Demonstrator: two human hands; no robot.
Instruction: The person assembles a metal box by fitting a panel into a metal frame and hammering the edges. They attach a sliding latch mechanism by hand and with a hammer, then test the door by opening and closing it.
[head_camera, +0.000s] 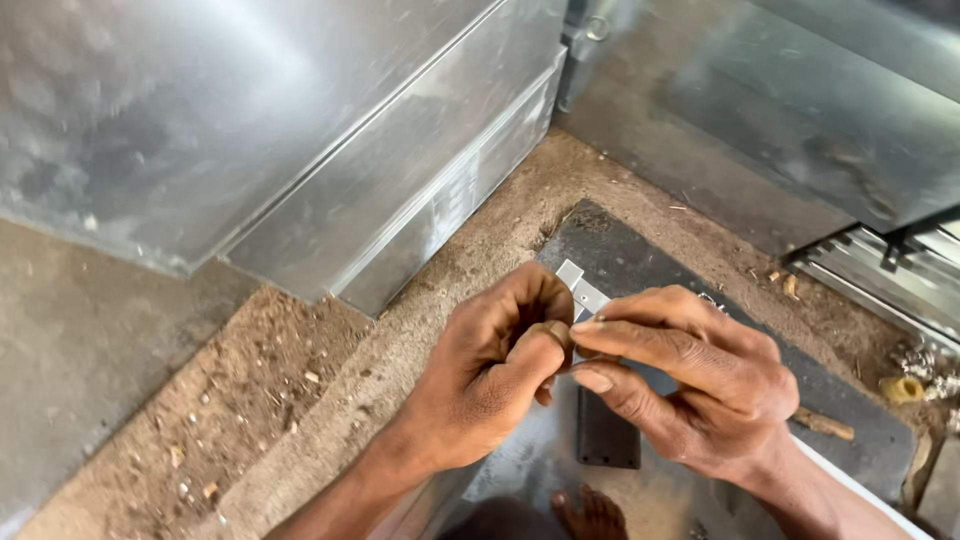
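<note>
Both hands meet over a dark metal plate (640, 255) lying on the ground. My left hand (490, 370) is curled into a fist around a small bent strip of shiny sheet metal (583, 290), whose end sticks out above the knuckles. My right hand (700, 385) pinches the same strip from the right with thumb and fingers. Under the hands lies a small dark rectangular metal piece (607, 435). How the strip continues inside the fingers is hidden.
A large galvanised sheet-metal box (300, 130) stands at the left, another sheet-metal duct (830, 110) at the upper right. The floor is dirt with wood chips (230, 390). A wooden stick (825, 425) and metal scraps (920, 370) lie at the right. A bare foot (590, 515) shows at the bottom.
</note>
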